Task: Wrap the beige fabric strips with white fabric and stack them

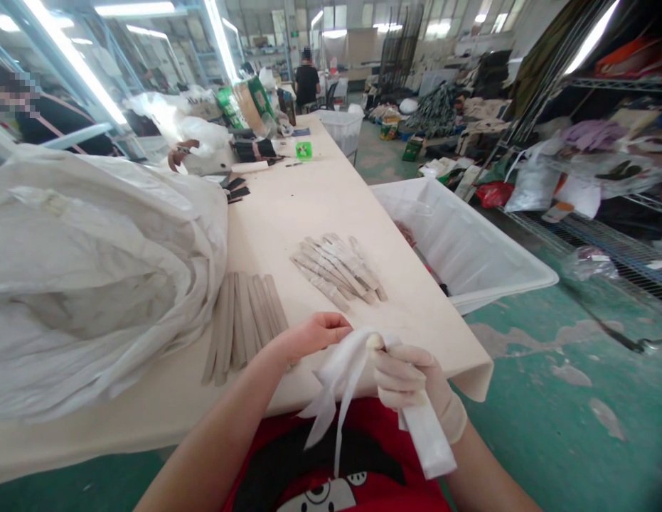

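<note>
**Two hands on a white fabric piece at the table's near edge**

We start at the left end of the table [309,206], where a big, crumpled white sack [85,270] covers most of the surface. Just right of the sack, near the table's front edge, we see a row of flat grey strips [245,320] lying side by side, their left ends tucked under the sack's folds.

Next comes the left hand [309,338], bare, hovering over the table's near edge. Its fingers are curled inward and pinch the left side of the white fabric piece [349,366]. We find this piece just off the table's front edge, above the person's red shirt, bunched between the two hands with thin tails hanging down.

The right hand [410,380], in a pale glove, sits just beyond the table's near right corner. Its fingers are clenched round the fabric, the thumb pressed on top, and a stiff white end sticks out below the fist.

Further up the table, at its middle, lies a loose heap of strips [335,270], well apart from the hands. Towards the table's far end we make out a small green box [303,150], and past that end a person in black [307,82] stands with their back turned.

Right of the table, touching its long side, stands a white bin [458,242]. Beyond it, wire shelves [602,242] carry bags and cloth.
</note>
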The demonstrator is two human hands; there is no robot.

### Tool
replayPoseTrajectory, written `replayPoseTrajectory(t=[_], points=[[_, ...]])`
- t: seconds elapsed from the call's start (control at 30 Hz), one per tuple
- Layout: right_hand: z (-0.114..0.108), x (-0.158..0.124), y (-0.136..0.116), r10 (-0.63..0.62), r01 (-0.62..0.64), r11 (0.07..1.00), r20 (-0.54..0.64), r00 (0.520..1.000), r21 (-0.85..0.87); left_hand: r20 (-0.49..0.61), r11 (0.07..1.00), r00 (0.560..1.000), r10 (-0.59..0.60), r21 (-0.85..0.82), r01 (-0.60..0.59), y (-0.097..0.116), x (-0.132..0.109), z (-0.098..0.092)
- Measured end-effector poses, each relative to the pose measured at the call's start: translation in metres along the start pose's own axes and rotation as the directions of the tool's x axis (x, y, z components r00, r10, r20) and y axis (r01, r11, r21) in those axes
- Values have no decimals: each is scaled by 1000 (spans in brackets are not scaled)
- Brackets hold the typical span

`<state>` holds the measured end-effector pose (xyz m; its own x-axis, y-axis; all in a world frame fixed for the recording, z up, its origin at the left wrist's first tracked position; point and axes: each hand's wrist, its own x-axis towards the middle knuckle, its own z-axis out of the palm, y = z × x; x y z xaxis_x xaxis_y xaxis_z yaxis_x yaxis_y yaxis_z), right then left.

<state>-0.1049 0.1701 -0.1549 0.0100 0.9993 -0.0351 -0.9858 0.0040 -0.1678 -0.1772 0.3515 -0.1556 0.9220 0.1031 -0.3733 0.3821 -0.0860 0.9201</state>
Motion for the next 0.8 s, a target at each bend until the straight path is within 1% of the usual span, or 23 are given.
replayPoseTrajectory(t=[0.1, 0.17, 0.27, 0.37, 0.43, 0.5, 0.53, 0.57, 0.6, 0.63, 0.7, 0.73, 0.77, 0.8], points=[[-3, -5, -1, 16, -12, 996, -44, 999, 90, -114, 993, 993, -17, 117, 31, -5, 6, 6], [-6, -10, -2, 10, 6, 984, -90, 996, 180, -159, 975, 987, 2, 219, 33, -6, 9, 7], [-10, -22, -1, 9, 33, 962, -154, 988, 270, -183, 943, 982, 47, 333, 17, -2, 8, 4], [-9, -32, 7, 37, 19, 962, -199, 979, 273, -189, 917, 979, 76, 399, 6, 4, 6, -1], [-5, -38, 12, 78, -23, 956, -175, 982, 293, -219, 893, 970, 106, 451, 4, 5, 5, -4], [0, -46, 14, 107, -70, 947, -100, 989, 313, -294, 875, 946, 138, 484, 23, 5, 7, -7], [4, -50, 12, 90, -65, 947, -64, 994, 315, -342, 877, 928, 144, 478, 40, 4, 7, -8], [8, -55, 9, 46, -29, 949, -48, 998, 313, -387, 887, 911, 142, 459, 57, 4, 8, -9], [12, -59, 5, -33, 49, 952, -56, 998, 304, -417, 900, 899, 130, 430, 70, 3, 8, -9], [16, -64, -1, -135, 156, 945, -90, 987, 289, -431, 914, 896, 110, 398, 79, 3, 8, -9], [23, -72, -11, -328, 365, 897, -177, 928, 249, -416, 932, 907, 67, 350, 91, 4, 6, -6], [25, -74, -15, -392, 435, 872, -212, 895, 225, -391, 941, 919, 45, 325, 92, 6, 4, -3], [26, -75, -17, -433, 480, 853, -235, 870, 206, -363, 955, 931, 19, 282, 90, 8, 2, 0], [25, -74, -19, -451, 500, 846, -248, 857, 187, -338, 971, 941, -8, 223, 88, 10, -1, 4]])
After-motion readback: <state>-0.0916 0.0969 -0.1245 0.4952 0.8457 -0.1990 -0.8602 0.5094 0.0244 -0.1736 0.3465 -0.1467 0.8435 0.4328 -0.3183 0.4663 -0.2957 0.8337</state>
